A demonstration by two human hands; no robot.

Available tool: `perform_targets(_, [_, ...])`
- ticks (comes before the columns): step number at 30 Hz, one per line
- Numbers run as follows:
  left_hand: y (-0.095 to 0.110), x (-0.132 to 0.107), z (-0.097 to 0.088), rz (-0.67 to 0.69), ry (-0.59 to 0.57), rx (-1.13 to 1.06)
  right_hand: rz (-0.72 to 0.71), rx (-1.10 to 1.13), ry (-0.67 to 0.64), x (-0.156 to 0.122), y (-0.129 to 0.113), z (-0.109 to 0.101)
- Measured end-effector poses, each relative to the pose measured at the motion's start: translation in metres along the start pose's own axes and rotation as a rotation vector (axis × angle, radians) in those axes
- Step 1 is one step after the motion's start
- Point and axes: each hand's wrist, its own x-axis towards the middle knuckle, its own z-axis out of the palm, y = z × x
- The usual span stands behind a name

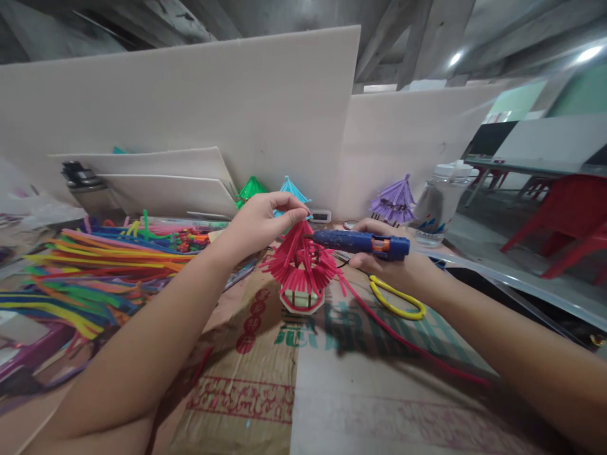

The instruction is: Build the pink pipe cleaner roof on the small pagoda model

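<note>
A small red pavilion model [300, 262], its pointed roof made of fuzzy pipe cleaners, stands on a pale many-sided base in front of me. My left hand [256, 222] pinches the roof at its peak with thumb and fingers. From the right, my right hand [403, 268] grips a blue hot glue gun [346, 241]. The gun's nozzle points left and meets the roof just under the peak. A long red pipe cleaner [403, 341] trails to the lower right, and a yellow pipe cleaner loop [398, 311] lies below my right wrist.
Printed cardboard [256, 379] covers the work surface. Many-coloured pipe cleaners [114, 265] are heaped at left. Behind stand green [251, 188], blue [294, 188] and purple [393, 201] pipe-cleaner roofs, a clear bottle [439, 205] and white boards [190, 114]. A red chair [564, 215] is at far right.
</note>
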Motion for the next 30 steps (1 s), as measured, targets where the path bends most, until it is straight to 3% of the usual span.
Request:
perform_targets(18, [0.0003,-0.0007,0.0004,0.001,0.003,-0.014,0.023,0.001,0.037,0.0009,0.0002,0.0028])
perform_targets(30, [0.0,-0.001,0.0004,0.012,-0.008,-0.028,-0.001,-0.038,0.127,0.0005,-0.0014,0.0046])
